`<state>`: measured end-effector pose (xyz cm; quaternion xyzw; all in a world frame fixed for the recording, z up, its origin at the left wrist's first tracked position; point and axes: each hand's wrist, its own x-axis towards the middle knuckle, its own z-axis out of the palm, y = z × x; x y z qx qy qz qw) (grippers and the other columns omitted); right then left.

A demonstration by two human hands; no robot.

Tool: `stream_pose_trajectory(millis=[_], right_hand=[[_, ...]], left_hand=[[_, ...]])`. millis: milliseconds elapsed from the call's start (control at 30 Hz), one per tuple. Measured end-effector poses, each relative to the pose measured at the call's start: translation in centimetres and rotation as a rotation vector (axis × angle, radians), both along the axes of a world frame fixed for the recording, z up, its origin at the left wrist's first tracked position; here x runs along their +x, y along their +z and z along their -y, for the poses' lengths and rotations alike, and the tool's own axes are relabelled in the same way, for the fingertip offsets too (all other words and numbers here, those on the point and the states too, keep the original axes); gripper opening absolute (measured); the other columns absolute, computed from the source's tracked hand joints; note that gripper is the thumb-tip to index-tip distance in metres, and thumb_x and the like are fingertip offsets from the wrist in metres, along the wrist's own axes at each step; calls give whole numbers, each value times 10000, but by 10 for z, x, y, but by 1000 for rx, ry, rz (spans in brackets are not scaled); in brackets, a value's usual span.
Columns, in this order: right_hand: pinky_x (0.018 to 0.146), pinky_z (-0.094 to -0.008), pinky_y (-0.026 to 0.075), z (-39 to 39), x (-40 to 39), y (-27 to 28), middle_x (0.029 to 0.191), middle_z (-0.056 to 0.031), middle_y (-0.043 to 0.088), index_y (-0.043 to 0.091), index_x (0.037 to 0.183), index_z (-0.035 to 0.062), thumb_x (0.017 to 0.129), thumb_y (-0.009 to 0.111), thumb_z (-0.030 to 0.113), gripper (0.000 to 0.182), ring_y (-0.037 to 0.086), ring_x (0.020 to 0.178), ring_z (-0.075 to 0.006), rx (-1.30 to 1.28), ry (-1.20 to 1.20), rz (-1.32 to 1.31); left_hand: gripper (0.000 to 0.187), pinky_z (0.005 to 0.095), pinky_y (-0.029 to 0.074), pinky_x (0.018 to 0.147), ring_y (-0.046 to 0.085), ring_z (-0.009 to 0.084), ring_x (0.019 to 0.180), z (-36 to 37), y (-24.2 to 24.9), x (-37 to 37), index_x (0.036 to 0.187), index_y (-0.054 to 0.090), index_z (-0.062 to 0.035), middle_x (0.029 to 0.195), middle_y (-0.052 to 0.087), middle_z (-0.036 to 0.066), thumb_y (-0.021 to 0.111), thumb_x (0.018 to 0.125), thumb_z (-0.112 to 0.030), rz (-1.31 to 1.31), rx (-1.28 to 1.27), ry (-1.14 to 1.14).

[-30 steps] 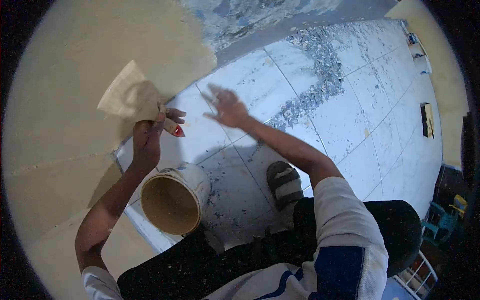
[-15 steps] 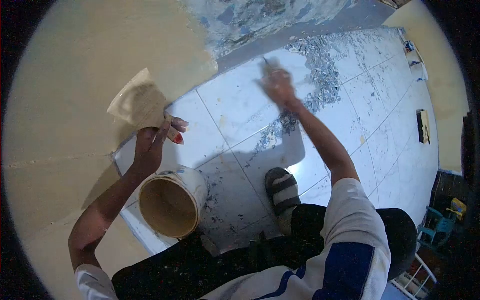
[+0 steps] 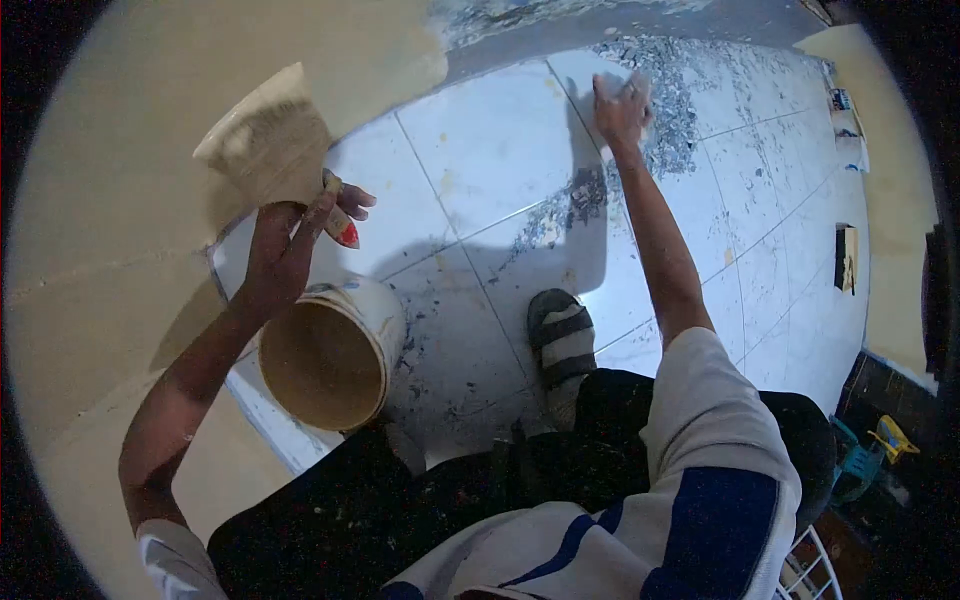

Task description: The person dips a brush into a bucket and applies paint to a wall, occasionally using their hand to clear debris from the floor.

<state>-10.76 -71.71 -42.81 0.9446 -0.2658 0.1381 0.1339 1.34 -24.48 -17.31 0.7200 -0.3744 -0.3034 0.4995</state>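
Note:
On the left, my left hand (image 3: 290, 240) is closed round the handle of a wide putty knife (image 3: 270, 140). Its fan-shaped blade is coated with beige putty and held up beside the wall; the handle's red end sticks out past my fingers. Below that hand stands a white bucket (image 3: 325, 365), its inside stained beige. My right hand (image 3: 624, 112) reaches far forward over the floor, at the near edge of a heap of grey paint flakes (image 3: 672, 120). Its fingers are blurred, and I cannot make out whether anything is in them.
A beige wall (image 3: 120, 180) runs along the left, with a bare, peeling stretch (image 3: 540, 15) at the top. White floor tiles (image 3: 490, 130) carry scattered flakes. My sandalled foot (image 3: 560, 340) is in the middle. A small dark-and-tan box (image 3: 846, 258) and a teal chair (image 3: 858, 465) are at the right.
My right hand has swung forward and to the right, up to the flakes. The view has shifted a little; my left hand still holds the putty knife beside the wall.

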Motion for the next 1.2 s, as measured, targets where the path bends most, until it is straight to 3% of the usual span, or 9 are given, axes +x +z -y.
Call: stream_pose_trajectory(millis=[133, 167, 300, 500, 800, 933, 1000, 1133, 1200], right_hand=[[1040, -591, 248, -161, 26, 3, 1374, -300, 370, 407, 1370, 40, 897, 510, 401, 604, 328, 1274, -473, 340, 399, 81], [1044, -559, 273, -225, 26, -39, 1395, -320, 339, 375, 1377, -14, 892, 503, 366, 629, 359, 1275, -432, 93, 419, -183], [1121, -461, 227, -364, -47, 55, 1514, -181, 245, 261, 1460, 41, 947, 435, 306, 604, 232, 1399, -321, 917, 826, 1], [1132, -454, 193, -294, -55, 55, 1528, -185, 208, 218, 1482, 71, 937, 465, 415, 690, 236, 1404, -297, 761, 729, -107], [1052, -467, 304, -50, -73, 25, 1439, -206, 382, 337, 1420, 2, 833, 473, 3, 602, 423, 1278, -356, 260, 403, -37], [1064, -493, 282, 74, -110, 16, 1360, -191, 468, 415, 1387, 68, 878, 497, 212, 536, 450, 1242, -345, 45, 16, -21], [1019, -495, 310, 112, -121, 18, 1259, -174, 540, 536, 1268, 79, 853, 520, 207, 434, 462, 1217, -317, -171, 186, 200], [1051, -488, 280, 35, -54, 12, 1277, -178, 500, 575, 1186, 58, 868, 558, 250, 372, 436, 1191, -359, 316, 82, 111], [1053, -499, 277, -66, -17, 11, 1260, -235, 487, 538, 1191, -22, 918, 517, 390, 495, 429, 1185, -403, 342, 457, 256]], left_hand=[[299, 342, 492, 806, 634, 202, 864, 2, -5, 0, 943, 615, 30, 977, 670, 139, 423, 993, -194, -42, 42, 2], [297, 341, 487, 811, 633, 202, 862, 7, 0, 1, 941, 622, 29, 972, 671, 136, 426, 989, -188, -2, 45, -39], [276, 332, 471, 822, 634, 201, 859, 12, 0, 5, 963, 638, 29, 941, 677, 131, 440, 975, -163, 44, 11, -39], [275, 317, 471, 797, 632, 189, 857, -3, 1, 11, 971, 632, 31, 912, 681, 130, 438, 982, -163, 55, 184, 52], [303, 344, 458, 845, 623, 217, 878, -6, -2, 10, 999, 611, 35, 962, 674, 118, 483, 972, -239, -66, -16, 157], [320, 351, 483, 837, 632, 205, 890, -9, 5, 6, 1025, 597, 34, 975, 669, 133, 464, 986, -254, -132, -42, 139], [298, 354, 501, 817, 633, 203, 904, -9, 10, 2, 1027, 593, 33, 991, 665, 141, 438, 996, -220, -124, -78, 114], [300, 357, 501, 817, 632, 204, 895, -9, 7, -2, 1025, 591, 35, 986, 663, 138, 434, 999, -219, -112, -38, 73], [297, 359, 497, 819, 631, 205, 892, -3, 5, -4, 1018, 590, 37, 984, 662, 138, 427, 1001, -211, -146, 4, 83]])
